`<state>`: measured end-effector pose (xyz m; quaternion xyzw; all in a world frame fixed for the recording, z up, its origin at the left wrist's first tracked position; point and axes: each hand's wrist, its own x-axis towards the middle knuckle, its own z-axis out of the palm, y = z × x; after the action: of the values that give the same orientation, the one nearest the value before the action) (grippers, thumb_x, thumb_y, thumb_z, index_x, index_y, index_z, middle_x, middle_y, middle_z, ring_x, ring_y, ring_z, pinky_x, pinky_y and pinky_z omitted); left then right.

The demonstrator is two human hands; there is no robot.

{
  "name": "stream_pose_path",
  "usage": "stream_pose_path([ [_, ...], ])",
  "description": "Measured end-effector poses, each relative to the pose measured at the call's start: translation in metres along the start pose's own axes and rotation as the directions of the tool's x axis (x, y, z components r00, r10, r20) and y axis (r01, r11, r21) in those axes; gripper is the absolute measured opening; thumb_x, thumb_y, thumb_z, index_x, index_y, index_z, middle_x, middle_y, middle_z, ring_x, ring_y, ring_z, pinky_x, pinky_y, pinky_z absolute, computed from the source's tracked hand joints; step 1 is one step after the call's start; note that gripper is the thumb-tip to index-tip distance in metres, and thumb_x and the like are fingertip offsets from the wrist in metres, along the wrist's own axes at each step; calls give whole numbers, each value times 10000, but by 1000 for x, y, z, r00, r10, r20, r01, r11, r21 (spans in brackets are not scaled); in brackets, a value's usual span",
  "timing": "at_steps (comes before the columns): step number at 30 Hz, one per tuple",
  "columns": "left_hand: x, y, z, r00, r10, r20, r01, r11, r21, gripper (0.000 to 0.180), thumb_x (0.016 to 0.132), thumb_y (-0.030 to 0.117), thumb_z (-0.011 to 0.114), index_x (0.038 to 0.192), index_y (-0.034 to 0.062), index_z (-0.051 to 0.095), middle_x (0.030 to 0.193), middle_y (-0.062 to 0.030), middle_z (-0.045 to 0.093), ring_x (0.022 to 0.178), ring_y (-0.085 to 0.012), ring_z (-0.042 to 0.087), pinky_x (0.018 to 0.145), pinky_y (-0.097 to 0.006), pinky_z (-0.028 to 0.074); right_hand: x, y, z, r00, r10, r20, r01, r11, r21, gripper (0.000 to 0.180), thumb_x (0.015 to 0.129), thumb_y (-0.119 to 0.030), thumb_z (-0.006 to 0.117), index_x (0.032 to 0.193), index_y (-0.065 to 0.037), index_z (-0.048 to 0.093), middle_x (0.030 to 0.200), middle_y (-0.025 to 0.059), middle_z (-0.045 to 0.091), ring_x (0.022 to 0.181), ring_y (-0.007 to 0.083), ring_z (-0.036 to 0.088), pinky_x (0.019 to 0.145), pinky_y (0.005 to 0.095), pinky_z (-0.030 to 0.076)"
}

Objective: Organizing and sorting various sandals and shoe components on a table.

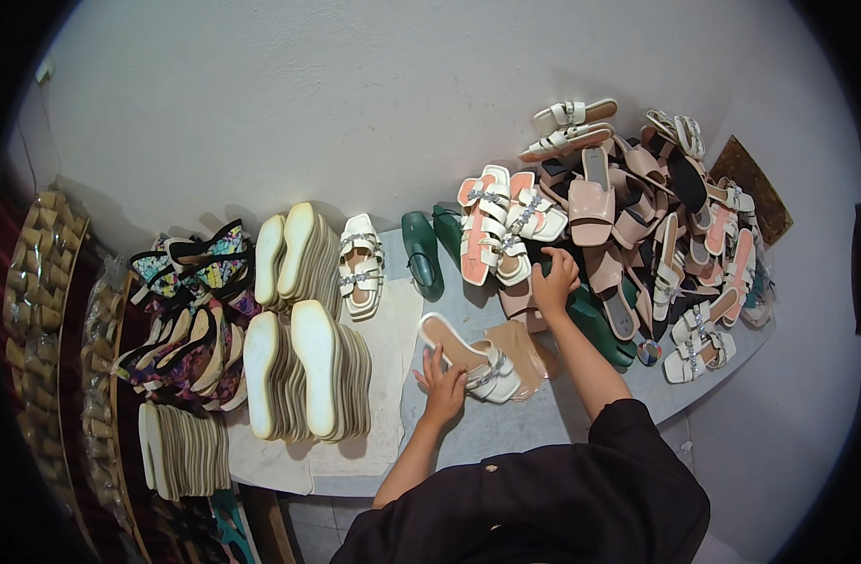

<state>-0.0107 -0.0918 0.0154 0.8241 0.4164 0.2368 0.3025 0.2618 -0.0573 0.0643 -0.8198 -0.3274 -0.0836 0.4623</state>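
Observation:
My left hand (442,383) is closed on the edge of a white strappy sandal (457,350) with a tan insole, its toe straps pointing right toward me. Beside that sandal lie glossy beige sheet-like pieces (529,357). My right hand (555,282) reaches to the near edge of the shoe pile, with its fingers curled at something dark, mostly hidden. Right around it are white sandals with jewelled straps (534,211), a beige slide (522,305) and a dark green shoe last (600,324).
Stacks of cream soles (317,367) and a white sandal (361,268) stand to the left. Farther left are colourful patterned straps (200,263). A green last (421,254) stands near the wall. Pink slides (592,202) heap up on the right. A shelf of wrapped heels (45,282) borders the table.

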Motion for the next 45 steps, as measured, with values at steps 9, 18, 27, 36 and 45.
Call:
stream_pose_path([
  [9, 7, -39, 30, 946, -244, -211, 210, 963, -169, 423, 808, 172, 538, 1214, 100, 445, 1386, -205, 238, 1311, -370, 146, 1020, -570, 56, 0, -17, 19, 992, 67, 111, -70, 997, 23, 322, 690, -244, 602, 991, -136, 567, 1090, 46, 491, 1113, 246, 367, 937, 470, 173],
  [18, 9, -20, 27, 926, -240, -291, 157, 946, -283, 311, 759, 92, 577, 1068, 65, 552, 1203, -182, 426, 1146, -327, 370, 955, -393, 332, 7, -66, 70, 947, 256, 193, -214, 953, -216, 447, 604, -418, 714, 909, -107, 612, 1059, 123, 439, 1107, 306, 323, 910, 574, 191],
  [27, 23, -2, -2, 901, -324, -287, 136, 842, -522, 281, 783, 74, 560, 1059, 28, 544, 1087, -152, 522, 1075, -287, 466, 940, -372, 346, -43, -31, 40, 971, -31, 238, -128, 773, 621, 362, 708, -126, 654, 990, -10, 459, 931, 115, 516, 879, 179, 502, 842, 318, 380],
  [36, 39, 31, -4, 917, -187, 352, 304, -244, -921, 571, 887, 319, 517, 1339, 95, 250, 1210, -157, 472, 1042, -237, 536, 835, -371, 477, -151, -72, -95, 731, -498, 466, 322, 854, 408, 478, 655, -235, 688, 1082, -105, 518, 1164, 67, 537, 1092, 267, 494, 985, 587, 145],
  [45, -4, 65, -52, 907, 144, 395, 324, 361, -875, 869, 595, 63, 663, 1354, 64, 239, 1216, -115, 461, 1114, -231, 485, 914, -349, 411, -124, -78, -122, 928, -58, 369, -174, 808, 563, 776, 667, -222, 738, 1276, -15, 304, 1207, 182, 414, 1115, 292, 447, 989, 423, 289],
])
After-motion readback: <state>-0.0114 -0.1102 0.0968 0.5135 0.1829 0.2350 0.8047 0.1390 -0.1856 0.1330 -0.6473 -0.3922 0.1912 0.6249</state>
